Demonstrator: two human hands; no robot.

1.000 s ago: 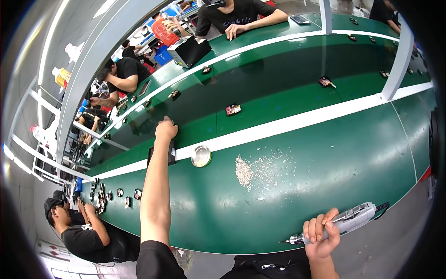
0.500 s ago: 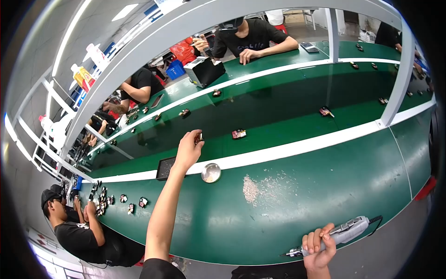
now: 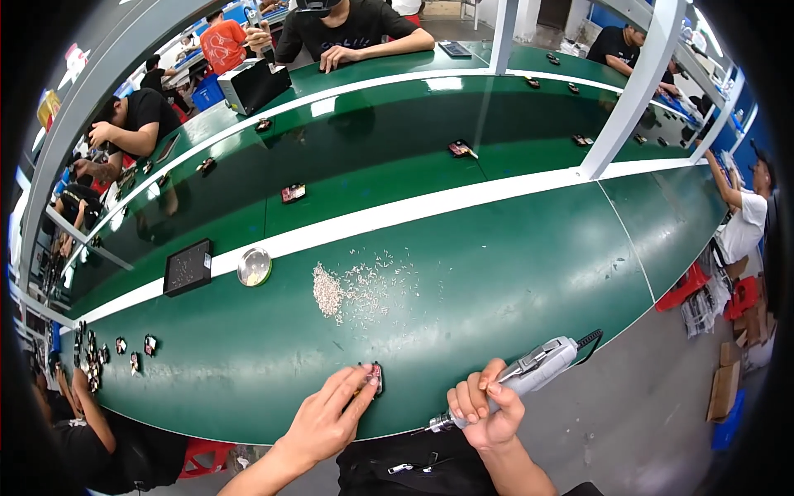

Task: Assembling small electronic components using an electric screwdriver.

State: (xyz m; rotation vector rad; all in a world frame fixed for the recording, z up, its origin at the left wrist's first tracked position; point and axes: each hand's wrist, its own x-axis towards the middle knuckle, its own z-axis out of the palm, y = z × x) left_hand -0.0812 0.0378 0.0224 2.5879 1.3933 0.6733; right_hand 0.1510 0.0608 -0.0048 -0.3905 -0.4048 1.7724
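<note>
The part (image 3: 377, 379) is on the near side of the heap (image 3: 327, 296), slightly to the heap's right, at the tabletop (image 3: 496, 273). It is small and blocky, black along its right edge, with a pinkish-red face and a pale fleck; fingers cover much of it, and whether it lies quite flat I cannot tell. The left hand (image 3: 324, 420) has a narrow grip, fingertips closed on the part. The right hand (image 3: 488, 409) wraps its grip around the driver (image 3: 539, 369), right of the heap and nearer the person. The driver is thick-bodied and light grey, with a lever along its side, a silvery chuck, a thin bit and a black cord. The bit is apart from the part. The heap consists of tiny pale pieces, dense at its left, scattered toward its right. Left of the heap stands a dish (image 3: 243, 263), and farther left a black tray (image 3: 188, 283).
</note>
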